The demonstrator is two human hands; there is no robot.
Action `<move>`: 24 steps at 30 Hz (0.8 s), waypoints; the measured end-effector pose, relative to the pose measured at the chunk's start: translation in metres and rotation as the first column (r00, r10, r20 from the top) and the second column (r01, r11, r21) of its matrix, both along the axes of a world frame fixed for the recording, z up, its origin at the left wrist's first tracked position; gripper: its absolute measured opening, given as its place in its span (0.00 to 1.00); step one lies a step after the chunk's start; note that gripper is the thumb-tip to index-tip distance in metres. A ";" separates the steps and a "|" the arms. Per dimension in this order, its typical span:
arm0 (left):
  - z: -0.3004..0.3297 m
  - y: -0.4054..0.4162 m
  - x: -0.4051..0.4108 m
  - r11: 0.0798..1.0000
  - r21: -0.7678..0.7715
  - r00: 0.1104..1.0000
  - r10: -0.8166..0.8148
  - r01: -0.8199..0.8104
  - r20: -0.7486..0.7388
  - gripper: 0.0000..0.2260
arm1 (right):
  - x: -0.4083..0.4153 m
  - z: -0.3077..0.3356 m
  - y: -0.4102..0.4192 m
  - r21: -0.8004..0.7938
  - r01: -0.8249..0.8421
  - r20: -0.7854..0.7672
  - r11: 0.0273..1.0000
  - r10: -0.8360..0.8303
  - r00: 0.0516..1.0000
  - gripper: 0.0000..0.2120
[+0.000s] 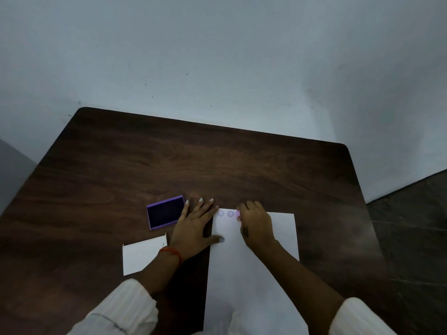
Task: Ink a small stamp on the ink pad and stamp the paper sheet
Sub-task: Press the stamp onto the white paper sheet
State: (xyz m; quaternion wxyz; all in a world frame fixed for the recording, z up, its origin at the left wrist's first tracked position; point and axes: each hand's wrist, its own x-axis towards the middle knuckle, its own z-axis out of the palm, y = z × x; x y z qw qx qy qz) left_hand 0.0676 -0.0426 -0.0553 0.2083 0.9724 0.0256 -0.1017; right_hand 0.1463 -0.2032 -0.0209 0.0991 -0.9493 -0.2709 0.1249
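Note:
A white paper sheet (251, 269) lies on the dark wooden table (169, 160) in front of me. Two faint purple round stamp marks (226, 213) sit side by side near its top left corner. My right hand (255, 221) is closed around a small pink stamp (238, 214) and holds it down on the paper just right of those marks. My left hand (196, 223) lies flat with fingers spread at the paper's left edge, its thumb on the sheet. The purple ink pad (165, 212) lies open to the left of my left hand.
A small white card or box lid (140, 256) lies at the near left, partly under my left forearm. The table stands against a pale wall; a dark tiled floor shows at the right.

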 end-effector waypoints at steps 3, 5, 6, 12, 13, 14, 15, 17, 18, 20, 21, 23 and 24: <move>-0.001 0.000 0.000 1.000 -0.006 1.000 0.001 -0.001 0.009 0.37 | 0.003 0.001 -0.003 0.002 -0.051 -0.008 0.999 0.051 0.999 0.16; -0.002 0.000 0.000 1.000 -0.004 1.000 -0.001 0.001 0.011 0.37 | 0.005 0.000 -0.005 0.004 -0.082 -0.011 0.997 0.082 0.997 0.16; -0.002 0.000 0.000 1.000 -0.004 1.000 0.000 0.000 0.010 0.37 | 0.005 0.001 -0.005 0.010 -0.091 -0.009 0.996 0.091 0.996 0.16; -0.002 0.000 0.002 1.000 -0.004 1.000 -0.001 0.001 -0.011 0.37 | 0.008 0.001 -0.009 0.023 -0.172 0.005 0.985 0.171 0.985 0.15; -0.002 -0.001 0.001 1.000 -0.005 1.000 0.001 -0.001 -0.011 0.37 | 0.008 0.001 -0.009 0.023 -0.179 0.005 0.984 0.179 0.984 0.16; -0.001 -0.001 0.002 1.000 -0.008 1.000 0.002 -0.002 -0.008 0.37 | 0.008 0.001 -0.009 0.024 -0.180 0.007 0.983 0.180 0.984 0.16; -0.002 -0.001 0.002 1.000 -0.013 1.000 0.003 -0.003 -0.005 0.37 | 0.006 0.002 -0.009 0.029 -0.175 0.010 0.984 0.175 0.984 0.15; -0.002 0.000 0.001 1.000 -0.019 1.000 0.003 -0.003 -0.004 0.37 | 0.005 0.001 -0.008 0.044 -0.162 0.025 0.986 0.161 0.987 0.15; -0.002 0.000 0.001 1.000 -0.016 1.000 0.000 0.000 -0.007 0.37 | 0.004 0.001 -0.009 0.044 -0.158 0.029 0.986 0.157 0.987 0.14; 0.000 0.000 0.001 1.000 -0.001 1.000 -0.008 0.008 -0.018 0.37 | 0.002 0.001 -0.009 0.041 -0.152 0.032 0.987 0.151 0.988 0.15; 0.001 0.000 0.002 1.000 0.000 1.000 -0.010 0.010 -0.026 0.37 | 0.003 0.000 -0.009 0.035 -0.147 0.028 0.988 0.146 0.989 0.15; 0.004 -0.001 0.001 1.000 0.002 0.999 -0.011 0.011 -0.034 0.37 | 0.005 0.002 -0.007 0.040 -0.117 0.002 0.992 0.117 0.993 0.16; 0.006 -0.001 0.001 1.000 0.007 0.999 -0.011 0.011 -0.033 0.37 | 0.006 0.005 -0.007 0.049 -0.084 -0.019 0.995 0.085 0.996 0.15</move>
